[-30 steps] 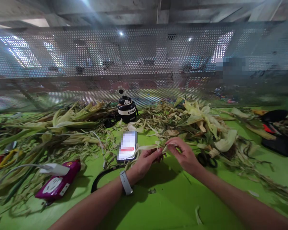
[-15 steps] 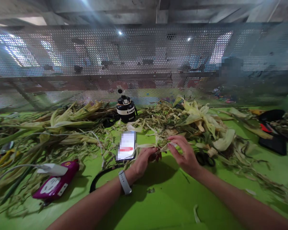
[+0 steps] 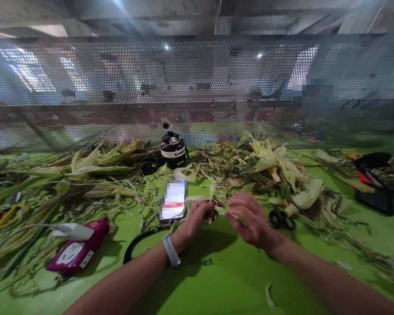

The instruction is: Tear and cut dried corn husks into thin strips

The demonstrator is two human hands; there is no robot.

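The left hand (image 3: 198, 215) is positioned above the green table (image 3: 230, 280), its grip closed, thumb and fingers together, on pale husk strips (image 3: 197, 198). The strips are located between and just left of the hands, near the lit phone (image 3: 175, 205). The right hand (image 3: 252, 218) is located just beside the left, fingers curled, its grip partly open; whether it pinches a strip end cannot be told. Black-handled scissors (image 3: 282, 218) lie to the right of the right hand. A larger husk pile (image 3: 269, 164) lies behind the hands. The black bottle (image 3: 173, 154) stands upright beyond the phone. A wristband (image 3: 171, 250) encircles the left wrist.
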